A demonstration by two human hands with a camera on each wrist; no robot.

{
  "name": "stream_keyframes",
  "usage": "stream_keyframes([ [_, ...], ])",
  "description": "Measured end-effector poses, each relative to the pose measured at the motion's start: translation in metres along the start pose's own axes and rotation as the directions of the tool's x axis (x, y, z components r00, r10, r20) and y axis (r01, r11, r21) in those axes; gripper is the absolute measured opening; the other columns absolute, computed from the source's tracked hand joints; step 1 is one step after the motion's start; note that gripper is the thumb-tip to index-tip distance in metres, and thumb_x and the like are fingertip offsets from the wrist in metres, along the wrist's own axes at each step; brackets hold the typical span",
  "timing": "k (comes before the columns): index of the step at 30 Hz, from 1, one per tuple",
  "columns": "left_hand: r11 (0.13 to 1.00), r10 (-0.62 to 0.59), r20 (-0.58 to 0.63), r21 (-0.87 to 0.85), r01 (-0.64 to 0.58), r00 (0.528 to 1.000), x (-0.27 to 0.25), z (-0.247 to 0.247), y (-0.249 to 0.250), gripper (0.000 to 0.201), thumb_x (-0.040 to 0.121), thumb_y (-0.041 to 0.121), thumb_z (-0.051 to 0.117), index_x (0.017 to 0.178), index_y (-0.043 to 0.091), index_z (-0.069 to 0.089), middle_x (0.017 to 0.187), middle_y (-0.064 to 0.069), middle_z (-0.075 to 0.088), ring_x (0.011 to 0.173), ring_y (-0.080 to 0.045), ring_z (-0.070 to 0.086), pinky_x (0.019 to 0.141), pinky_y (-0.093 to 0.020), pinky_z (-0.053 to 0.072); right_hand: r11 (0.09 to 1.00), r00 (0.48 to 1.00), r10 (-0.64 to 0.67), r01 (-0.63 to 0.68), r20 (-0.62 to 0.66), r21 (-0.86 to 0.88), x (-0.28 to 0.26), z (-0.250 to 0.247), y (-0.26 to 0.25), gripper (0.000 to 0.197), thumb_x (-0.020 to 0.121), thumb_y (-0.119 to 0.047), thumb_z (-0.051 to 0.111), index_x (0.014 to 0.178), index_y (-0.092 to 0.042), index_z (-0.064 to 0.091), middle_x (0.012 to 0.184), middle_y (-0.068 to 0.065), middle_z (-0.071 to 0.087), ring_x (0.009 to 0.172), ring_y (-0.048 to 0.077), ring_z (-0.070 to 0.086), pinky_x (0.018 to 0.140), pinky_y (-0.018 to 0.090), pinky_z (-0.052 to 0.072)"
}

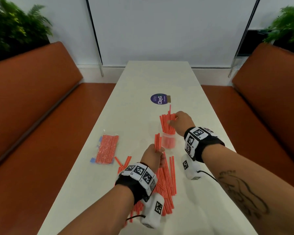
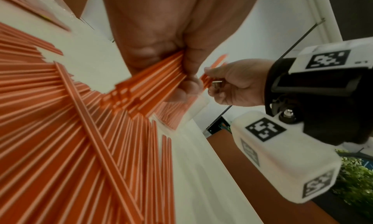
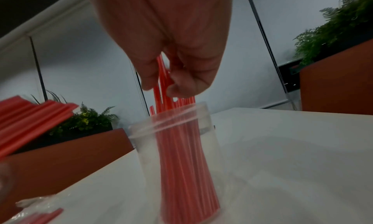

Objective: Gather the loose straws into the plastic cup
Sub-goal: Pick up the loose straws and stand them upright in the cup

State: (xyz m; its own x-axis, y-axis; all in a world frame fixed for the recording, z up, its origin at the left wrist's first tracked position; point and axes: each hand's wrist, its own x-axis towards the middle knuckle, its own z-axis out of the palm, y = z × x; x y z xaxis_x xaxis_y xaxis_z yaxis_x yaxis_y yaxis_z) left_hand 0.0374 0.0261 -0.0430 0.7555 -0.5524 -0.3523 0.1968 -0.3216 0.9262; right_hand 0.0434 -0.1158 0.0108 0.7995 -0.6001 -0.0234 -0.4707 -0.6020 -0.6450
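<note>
Loose red straws (image 1: 166,180) lie piled on the white counter (image 1: 143,85) nearest the viewer. Above them the left hand (image 1: 154,156) grips a small bundle of straws (image 1: 157,141), held upright just beside the clear plastic cup (image 1: 168,140). The right hand (image 1: 181,122) pinches the straws (image 1: 167,123) standing in the cup. A hard tug there could likely tip the light cup and spill them. A wrapped straw packet (image 1: 106,149) lies to the left, a purple sticker (image 1: 159,98) beyond.
</note>
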Motion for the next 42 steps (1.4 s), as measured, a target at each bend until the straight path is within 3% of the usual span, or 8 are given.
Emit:
stream_keyframes([
  [5, 0.998, 0.057, -0.014, -0.010, -0.057, 0.998, -0.003, -0.001, 0.011, 0.019, 0.099, 0.004, 0.029, 0.087, 0.008, 0.044, 0.063, -0.004, 0.046, 0.049, -0.013, 0.039, 0.036, -0.011, 0.036, 0.971, 0.978, 0.165, -0.138, -0.130, 0.197, -0.003, -0.007, 0.008, 0.048, 0.089, -0.018, 0.060, 0.132, -0.004, 0.043, 0.137, 0.014, 0.042, 0.113, 0.028, 0.056, 0.092, 0.032, 0.045],
  [11, 0.959, 0.280, -0.172, 0.005, -0.284, 0.944, 0.011, 0.004, 0.055, 0.022, 0.101, 0.013, 0.032, 0.100, 0.012, 0.054, 0.084, 0.004, 0.057, 0.071, -0.007, 0.054, 0.059, -0.017, 0.039, 0.977, 0.973, -0.077, 0.031, 0.215, 0.209, -0.030, -0.024, 0.007, 0.010, 0.082, 0.002, 0.056, 0.083, -0.006, 0.061, 0.078, 0.005, 0.061, 0.058, 0.007, 0.048, 0.040, 0.007, 0.037],
  [18, 0.935, 0.329, -0.075, -0.117, -0.336, 0.941, 0.019, 0.022, 0.086, 0.030, 0.101, 0.015, 0.035, 0.077, 0.020, 0.052, 0.072, 0.002, 0.056, 0.064, -0.015, 0.055, 0.055, -0.027, 0.048, 0.983, 0.953, -0.170, 0.146, 0.252, 0.110, -0.035, -0.036, 0.000, 0.027, 0.079, 0.002, 0.057, 0.058, -0.015, 0.053, 0.054, -0.002, 0.054, 0.034, -0.004, 0.048, 0.033, 0.002, 0.030],
  [22, 0.920, 0.391, 0.029, -0.013, -0.391, 0.920, 0.030, 0.023, 0.087, 0.020, 0.099, 0.017, 0.043, 0.082, 0.016, 0.054, 0.090, -0.012, 0.058, 0.058, -0.023, 0.058, 0.044, -0.023, 0.053, 0.984, 0.967, -0.163, 0.146, 0.194, 0.103, -0.027, -0.037, 0.005, 0.028, 0.084, 0.000, 0.054, 0.061, -0.015, 0.052, 0.052, -0.004, 0.052, 0.040, -0.001, 0.050, 0.038, 0.003, 0.033],
  [28, 0.911, 0.384, -0.205, 0.245, -0.333, 0.900, 0.052, 0.008, 0.075, 0.054, 0.084, 0.051, 0.055, 0.128, 0.021, 0.049, 0.139, -0.006, 0.042, 0.129, -0.024, 0.041, 0.108, -0.046, 0.036, 0.965, 0.992, -0.123, 0.122, -0.012, 0.233, -0.011, -0.029, 0.008, 0.016, 0.091, -0.018, 0.057, 0.082, -0.005, 0.060, 0.065, 0.003, 0.059, 0.054, 0.014, 0.056, 0.053, 0.020, 0.044],
  [34, 0.920, 0.177, -0.292, 0.389, -0.052, 0.940, 0.070, 0.004, 0.042, 0.053, 0.090, 0.020, 0.059, 0.138, 0.014, 0.038, 0.141, -0.010, 0.045, 0.128, -0.027, 0.047, 0.107, -0.041, 0.040, 0.982, 1.000, 0.012, -0.010, -0.007, 0.187, 0.006, -0.009, 0.014, 0.019, 0.089, -0.017, 0.060, 0.092, 0.002, 0.064, 0.091, 0.020, 0.071, 0.080, 0.028, 0.067, 0.070, 0.029, 0.050],
  [38, 0.909, 0.192, -0.239, 0.408, -0.081, 0.952, 0.079, 0.003, 0.034, 0.052, 0.090, 0.016, 0.057, 0.138, 0.012, 0.038, 0.140, -0.010, 0.045, 0.125, -0.028, 0.050, 0.105, -0.039, 0.041, 0.985, 0.992, 0.114, -0.119, 0.045, 0.121, 0.015, -0.002, 0.023, 0.016, 0.082, -0.010, 0.064, 0.067, -0.007, 0.059, 0.090, 0.023, 0.072, 0.071, 0.022, 0.059, 0.055, 0.025, 0.044],
  [42, 0.904, 0.211, -0.218, 0.415, -0.105, 0.953, 0.083, 0.001, 0.035, 0.054, 0.088, 0.016, 0.057, 0.138, 0.016, 0.039, 0.142, -0.008, 0.043, 0.126, -0.028, 0.048, 0.107, -0.044, 0.040, 0.982, 0.988, 0.137, -0.127, -0.068, 0.138, 0.023, -0.003, 0.030, 0.025, 0.081, -0.006, 0.064, 0.105, -0.001, 0.067, 0.110, 0.017, 0.068, 0.099, 0.028, 0.066, 0.091, 0.036, 0.053],
])
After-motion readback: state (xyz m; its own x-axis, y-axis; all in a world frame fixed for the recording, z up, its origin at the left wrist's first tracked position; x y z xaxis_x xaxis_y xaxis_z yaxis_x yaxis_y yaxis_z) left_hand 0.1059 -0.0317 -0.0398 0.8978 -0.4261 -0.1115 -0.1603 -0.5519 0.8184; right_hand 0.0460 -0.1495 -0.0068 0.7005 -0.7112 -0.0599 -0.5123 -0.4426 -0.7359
